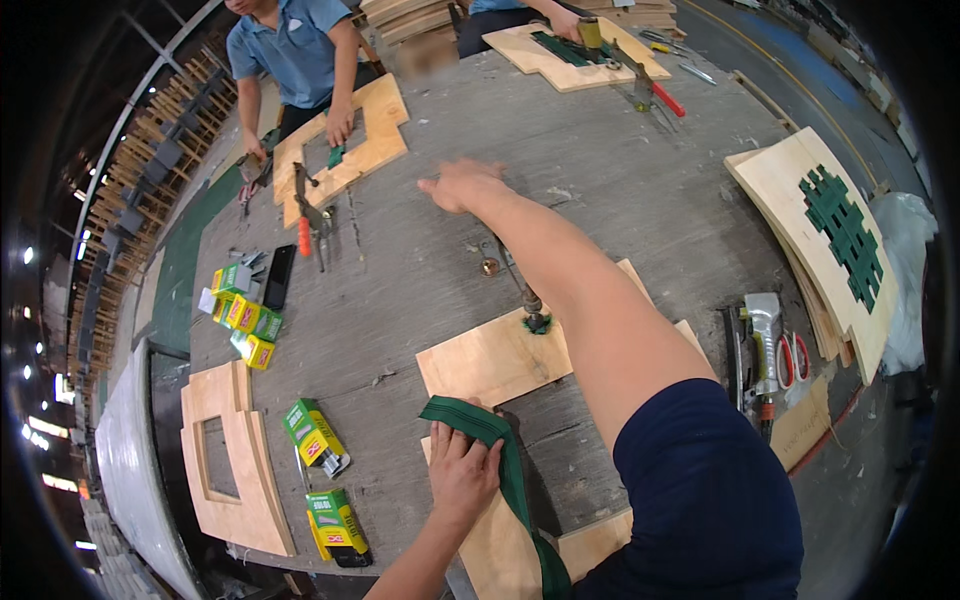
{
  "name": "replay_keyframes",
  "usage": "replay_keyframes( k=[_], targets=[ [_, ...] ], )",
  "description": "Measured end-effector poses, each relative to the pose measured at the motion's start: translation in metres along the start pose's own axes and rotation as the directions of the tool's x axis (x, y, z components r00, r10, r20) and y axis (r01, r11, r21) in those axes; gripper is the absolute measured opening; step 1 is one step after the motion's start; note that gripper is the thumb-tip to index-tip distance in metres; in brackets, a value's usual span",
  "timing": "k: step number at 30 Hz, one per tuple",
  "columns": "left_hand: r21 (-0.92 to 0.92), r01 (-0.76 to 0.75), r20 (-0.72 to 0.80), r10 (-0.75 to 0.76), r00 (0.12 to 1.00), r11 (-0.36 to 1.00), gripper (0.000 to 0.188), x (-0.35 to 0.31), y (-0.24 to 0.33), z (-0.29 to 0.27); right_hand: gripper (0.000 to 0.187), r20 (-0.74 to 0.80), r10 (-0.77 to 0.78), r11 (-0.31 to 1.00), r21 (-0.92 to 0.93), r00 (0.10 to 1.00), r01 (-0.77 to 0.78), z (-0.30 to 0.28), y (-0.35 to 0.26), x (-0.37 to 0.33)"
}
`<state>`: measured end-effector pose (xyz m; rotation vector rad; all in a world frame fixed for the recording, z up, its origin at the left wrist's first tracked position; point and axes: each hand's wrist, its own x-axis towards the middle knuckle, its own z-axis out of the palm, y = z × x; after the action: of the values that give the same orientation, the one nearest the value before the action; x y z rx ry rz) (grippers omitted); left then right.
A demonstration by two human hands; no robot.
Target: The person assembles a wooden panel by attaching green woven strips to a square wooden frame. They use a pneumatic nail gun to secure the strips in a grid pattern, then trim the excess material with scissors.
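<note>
A pale plywood frame (pixel 490 352) with a cut-out middle lies on the grey table in front of me. My left hand (pixel 465 475) is on its left side, fingers and thumb closed on a dark green webbing strap (pixel 512 475) that trails down toward the lower edge. My right arm reaches across the frame to the far side. Over the middle of the table, my right hand (pixel 462 185) is slightly blurred, thumb and fingers apart, with nothing visible in it. A dark metal tool (pixel 534 305) touches the frame's far part, with a scrap of green at its tip.
Yellow-green boxes (pixel 318 437), a phone (pixel 279 277) and another plywood frame (pixel 262 480) are at left. A staple gun (pixel 764 345), red-handled scissors (pixel 793 360) and stacked panels with woven green straps (pixel 845 240) lie right. Two co-workers handle frames (pixel 378 115) across the table.
</note>
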<state>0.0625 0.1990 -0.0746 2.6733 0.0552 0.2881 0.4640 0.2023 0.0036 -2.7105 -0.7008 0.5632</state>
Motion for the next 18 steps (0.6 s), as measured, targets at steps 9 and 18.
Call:
replay_keyframes(
  k=[9, 18],
  targets=[
    [-0.041, -0.1, 0.004, 0.101, 0.995, 0.994, 0.025, 0.003, 0.003, 0.0, 0.07, -0.622, 0.044, 0.8, 0.49, 0.782, 0.345, 0.029, 0.094, -0.053],
    [0.012, -0.153, -0.199, 0.152, 0.968, 0.988, 0.025, -0.012, -0.004, 0.01, 0.025, -0.266, 0.291, 0.378, 0.914, 0.919, 0.146, 0.167, 0.165, -0.49]
  ],
)
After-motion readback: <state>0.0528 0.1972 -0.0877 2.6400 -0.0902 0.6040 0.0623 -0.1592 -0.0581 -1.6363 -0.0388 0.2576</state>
